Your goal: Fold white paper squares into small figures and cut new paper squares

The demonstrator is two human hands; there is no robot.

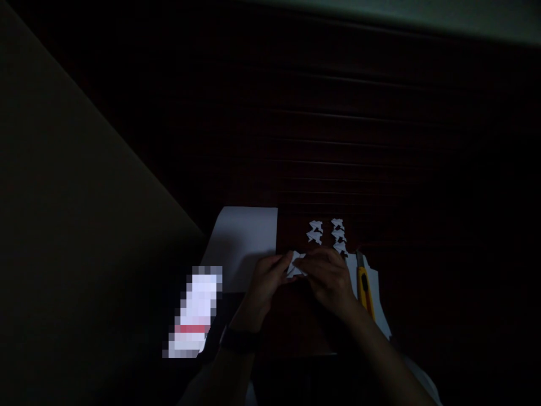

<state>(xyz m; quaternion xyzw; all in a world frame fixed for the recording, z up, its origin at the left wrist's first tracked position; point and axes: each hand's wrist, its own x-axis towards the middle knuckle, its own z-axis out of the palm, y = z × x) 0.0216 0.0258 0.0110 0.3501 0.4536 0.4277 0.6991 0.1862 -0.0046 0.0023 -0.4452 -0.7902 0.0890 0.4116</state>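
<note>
Far left: plain dull surface (76, 225), slanting edge, kind not clear in the dim light. Next, low down: lit screen (192, 304), tilted, blurred into blocks, reddish band near the lower end; contents unreadable. Beyond and to the right of it: white sheet (249, 231), blank as far as visible, shadow over the lower part, near upper corner of the dark brown bench (296, 327).

Just right of the sheet: left hand (267, 276), dark band (240, 340) at the wrist, grip closed on the left side of a small folded paper (293, 270). Folded paper: white, creased, between both hands, above the bench, near its middle. Beyond it, on the bench: two small paper figures (314, 235), white, pointed, one close behind the other; then, slightly right, three more paper figures (337, 234) of like shape, in a short column.

Nearer: right hand (332, 279), fingers bent, grip closed on the right side of the folded paper, fingertips against its face; thumb not clearly visible. Right of the wrist: yellow cutter (364, 287), dark slider, tip pointing away, lying on white papers (380, 299) with uneven edges, partly under the right forearm.
</note>
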